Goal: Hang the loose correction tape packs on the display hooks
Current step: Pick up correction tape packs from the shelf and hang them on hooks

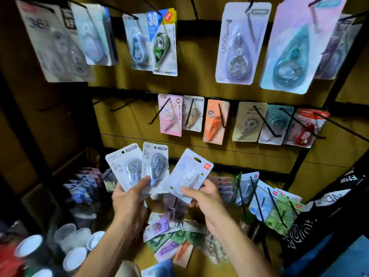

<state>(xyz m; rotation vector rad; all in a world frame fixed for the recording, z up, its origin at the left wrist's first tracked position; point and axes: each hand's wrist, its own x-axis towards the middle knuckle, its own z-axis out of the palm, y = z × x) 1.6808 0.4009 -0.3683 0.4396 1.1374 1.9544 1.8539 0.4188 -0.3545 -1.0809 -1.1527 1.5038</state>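
The left hand [127,198] pinches two grey packs [139,166] side by side, thumb pressed on their lower fronts, and they stand up tall with the hang holes on top. The right hand [205,198] pinches a pale blue pack [188,174] at its bottom edge; it leans to the right, long way up, hole at the top corner. All three are held in front of the hooks [159,114] on the board. The packs look light and flat, with thin card that may bend and a slippery plastic bubble, so hold the card low and keep the hole free
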